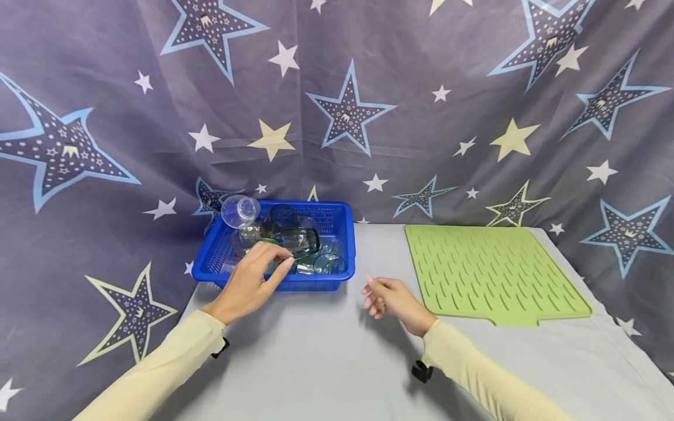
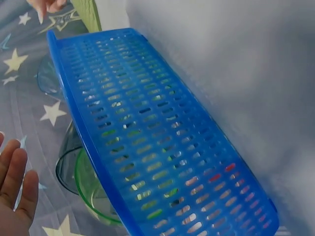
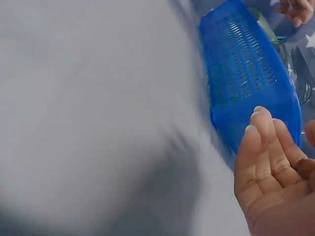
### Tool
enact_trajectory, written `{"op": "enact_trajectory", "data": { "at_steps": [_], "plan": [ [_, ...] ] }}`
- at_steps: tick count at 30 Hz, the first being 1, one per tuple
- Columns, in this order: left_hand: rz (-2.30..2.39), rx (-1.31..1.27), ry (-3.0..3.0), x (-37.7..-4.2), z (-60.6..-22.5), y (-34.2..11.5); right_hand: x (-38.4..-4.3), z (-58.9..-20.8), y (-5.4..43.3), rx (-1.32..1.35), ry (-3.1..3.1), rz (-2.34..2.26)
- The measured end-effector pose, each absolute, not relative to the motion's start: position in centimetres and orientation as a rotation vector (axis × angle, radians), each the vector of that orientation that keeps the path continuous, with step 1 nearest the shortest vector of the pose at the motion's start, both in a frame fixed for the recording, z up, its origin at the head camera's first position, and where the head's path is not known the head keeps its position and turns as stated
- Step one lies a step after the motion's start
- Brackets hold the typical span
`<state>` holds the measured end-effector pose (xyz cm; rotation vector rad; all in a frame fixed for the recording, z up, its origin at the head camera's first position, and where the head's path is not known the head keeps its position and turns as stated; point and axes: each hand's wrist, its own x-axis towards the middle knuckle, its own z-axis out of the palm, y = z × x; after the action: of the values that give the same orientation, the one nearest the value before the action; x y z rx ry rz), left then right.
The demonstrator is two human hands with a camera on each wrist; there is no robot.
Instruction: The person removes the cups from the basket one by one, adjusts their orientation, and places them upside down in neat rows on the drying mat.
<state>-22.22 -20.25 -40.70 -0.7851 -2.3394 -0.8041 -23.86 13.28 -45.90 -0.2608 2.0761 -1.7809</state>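
A blue plastic basket [image 1: 344, 234] full of drinking glasses stands at the back left of the table. My left hand [image 1: 255, 280] hovers over its front rim, fingers bent forward above the glasses; the left wrist view shows the same hand [image 2: 17, 191] with nothing in it. Closest to those fingertips lies a dark glass [image 1: 300, 240] on its side, and a green glass [image 2: 93, 187] shows by the rim. Also in the basket are a clear glass [image 1: 240, 211] at the back left and another glass [image 1: 330, 263] at the right. Right of the basket, my right hand [image 1: 395, 301] hangs loosely curled, holding nothing.
A green ribbed drying mat [image 1: 495, 272] lies flat on the right side of the table. Pale cloth covers the table [image 1: 316, 351]. Behind and at both sides hangs a grey curtain [image 1: 326, 169] with stars.
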Motion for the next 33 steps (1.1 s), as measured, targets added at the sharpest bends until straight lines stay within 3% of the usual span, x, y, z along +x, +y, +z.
{"op": "enact_trajectory", "data": {
  "at_steps": [14,33],
  "plan": [
    [-0.753,-0.706,-2.364,-23.6,-40.3,-22.0,-26.0,-45.1,9.3,-0.177,1.921,-1.971],
    [-0.619,-0.085,-2.589,-30.0,-38.3,-31.0,-26.3,-45.2,9.4,-0.143,1.938,-1.973]
  ]
}}
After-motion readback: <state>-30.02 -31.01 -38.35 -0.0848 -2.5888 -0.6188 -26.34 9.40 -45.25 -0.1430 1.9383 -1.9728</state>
